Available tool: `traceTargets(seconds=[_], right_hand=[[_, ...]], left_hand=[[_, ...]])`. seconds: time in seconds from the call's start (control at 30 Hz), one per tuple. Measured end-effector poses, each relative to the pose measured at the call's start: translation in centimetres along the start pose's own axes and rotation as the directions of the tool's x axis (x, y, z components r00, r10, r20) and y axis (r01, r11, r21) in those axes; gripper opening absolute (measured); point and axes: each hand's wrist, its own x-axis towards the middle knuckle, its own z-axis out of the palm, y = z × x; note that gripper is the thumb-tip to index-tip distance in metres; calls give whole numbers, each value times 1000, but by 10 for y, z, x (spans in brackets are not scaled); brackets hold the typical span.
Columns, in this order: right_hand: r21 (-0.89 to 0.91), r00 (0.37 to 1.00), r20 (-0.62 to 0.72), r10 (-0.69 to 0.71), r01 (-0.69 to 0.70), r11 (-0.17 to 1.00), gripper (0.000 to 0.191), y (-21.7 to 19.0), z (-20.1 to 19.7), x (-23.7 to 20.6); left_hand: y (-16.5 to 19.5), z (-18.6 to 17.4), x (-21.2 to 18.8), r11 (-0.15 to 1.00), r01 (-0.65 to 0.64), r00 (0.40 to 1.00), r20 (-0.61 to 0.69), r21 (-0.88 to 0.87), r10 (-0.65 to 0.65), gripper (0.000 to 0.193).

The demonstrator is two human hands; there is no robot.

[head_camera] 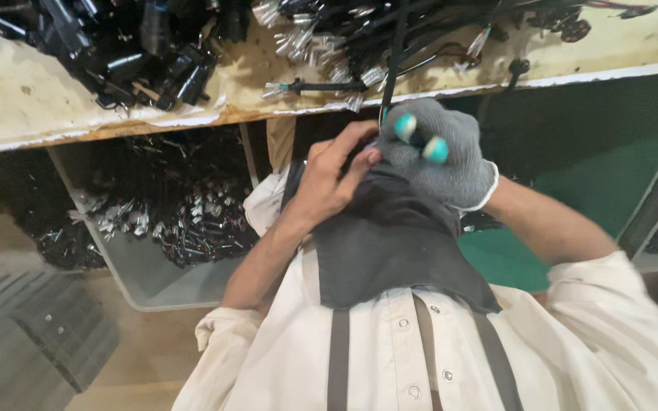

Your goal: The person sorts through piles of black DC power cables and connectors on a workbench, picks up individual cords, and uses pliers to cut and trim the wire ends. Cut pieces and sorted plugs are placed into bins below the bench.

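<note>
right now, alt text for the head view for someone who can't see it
A bare left hand and a grey-gloved right hand meet on a dark cloth at the person's chest, a black cable between them. Above, a worn bench holds black wire bundles.

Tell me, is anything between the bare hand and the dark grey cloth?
Nothing visible: the bare left hand already touches the dark grey cloth. The grey knitted-gloved right hand rests on its top edge beside it.

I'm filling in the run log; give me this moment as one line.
left hand: bare, on dark cloth | right hand: grey glove, at black cable | bench: wire bundles
</note>
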Motion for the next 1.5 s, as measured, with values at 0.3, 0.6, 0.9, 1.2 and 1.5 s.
traceTargets(seconds=[0.3,0.6,0.9,1.2,1.5], right_hand=[[956,812,-279,513,284,70,12,-19,31,-17],[963,779,-268,567,207,171,12,-9,28,14],[-197,602,-799,-6,-252,948,4,23,-68,-55],[198,477,-766,430,-461,865,23,7,-49,-41],[-715,953,-77,294,-258,650,34,13,-35,-5]], left_hand=[[-4,2,-11,972,-192,980,35,-136,198,34],[-12,19,-27,782,23,994,-67,-623,-83,64],[19,3,-14,608,-286,857,482,740,-183,58],[-3,-19,-16,669,-200,974,72,716,214,21],[36,-94,11,385,134,881,-288,913,376,35]])
